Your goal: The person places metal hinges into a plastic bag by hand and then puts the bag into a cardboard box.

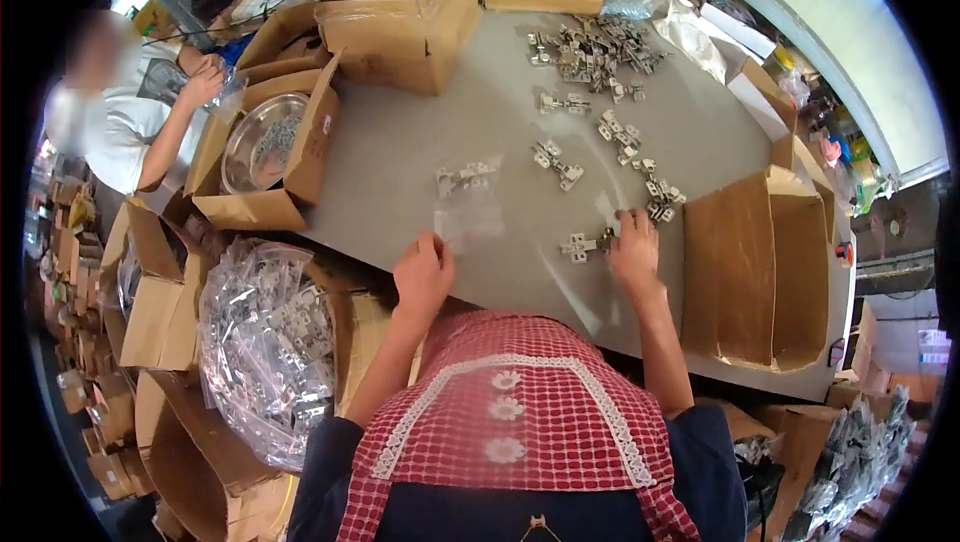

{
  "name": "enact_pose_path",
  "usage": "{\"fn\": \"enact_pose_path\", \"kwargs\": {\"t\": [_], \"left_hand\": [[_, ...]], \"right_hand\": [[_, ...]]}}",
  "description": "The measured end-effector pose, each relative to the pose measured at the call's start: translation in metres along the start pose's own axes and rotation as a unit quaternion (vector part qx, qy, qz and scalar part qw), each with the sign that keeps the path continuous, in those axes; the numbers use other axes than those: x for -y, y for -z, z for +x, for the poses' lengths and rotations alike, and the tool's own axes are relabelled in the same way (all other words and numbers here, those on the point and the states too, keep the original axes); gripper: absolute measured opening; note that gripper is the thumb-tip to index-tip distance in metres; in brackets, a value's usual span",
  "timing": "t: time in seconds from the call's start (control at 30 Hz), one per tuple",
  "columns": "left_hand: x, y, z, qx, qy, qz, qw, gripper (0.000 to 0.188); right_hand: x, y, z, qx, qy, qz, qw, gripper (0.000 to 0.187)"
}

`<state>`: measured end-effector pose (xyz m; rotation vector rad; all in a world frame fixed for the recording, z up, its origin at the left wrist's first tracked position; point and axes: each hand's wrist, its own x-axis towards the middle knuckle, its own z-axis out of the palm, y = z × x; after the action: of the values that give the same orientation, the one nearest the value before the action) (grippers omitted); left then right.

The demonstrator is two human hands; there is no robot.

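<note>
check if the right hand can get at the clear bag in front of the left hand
Probably yes: from the right hand, the way left to the clear bag crosses mostly bare tabletop, with just a low metal hinge close by.

Packing workshop; loose metal hinges (600, 50); cardboard boxes (725, 277)

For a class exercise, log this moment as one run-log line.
left hand: at clear plastic bag's near edge | right hand: fingers at silver metal hinge | ahead: heaped silver hinges | right: open brown cardboard box
</note>
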<state>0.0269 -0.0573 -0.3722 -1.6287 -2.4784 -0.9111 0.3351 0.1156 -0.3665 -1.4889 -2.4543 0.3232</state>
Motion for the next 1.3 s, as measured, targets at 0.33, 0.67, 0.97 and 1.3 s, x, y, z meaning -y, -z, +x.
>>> {"fn": "enact_pose_path", "kwargs": {"t": [0.33,0.67,0.97,1.3], "left_hand": [[-0.011,-0.011,-0.005,0.033,0.027,0.019,0.999,0.016],[-0.005,-0.012,-0.009,0.048,0.031,0.007,0.998,0.016],[0.003,-0.011,-0.003,0.059,0.032,-0.007,0.998,0.016],[-0.007,-0.012,-0.009,0.050,-0.023,-0.023,0.998,0.013]], "right_hand": [[0.062,0.016,-0.019,0.255,-0.146,-0.014,0.956,0.055],[0.058,0.007,-0.026,0.210,-0.131,-0.015,0.969,0.044],[0.055,-0.015,-0.018,0.092,0.027,0.054,0.994,0.033],[0.123,0.002,-0.035,0.116,0.186,0.176,0.960,0.033]]}}
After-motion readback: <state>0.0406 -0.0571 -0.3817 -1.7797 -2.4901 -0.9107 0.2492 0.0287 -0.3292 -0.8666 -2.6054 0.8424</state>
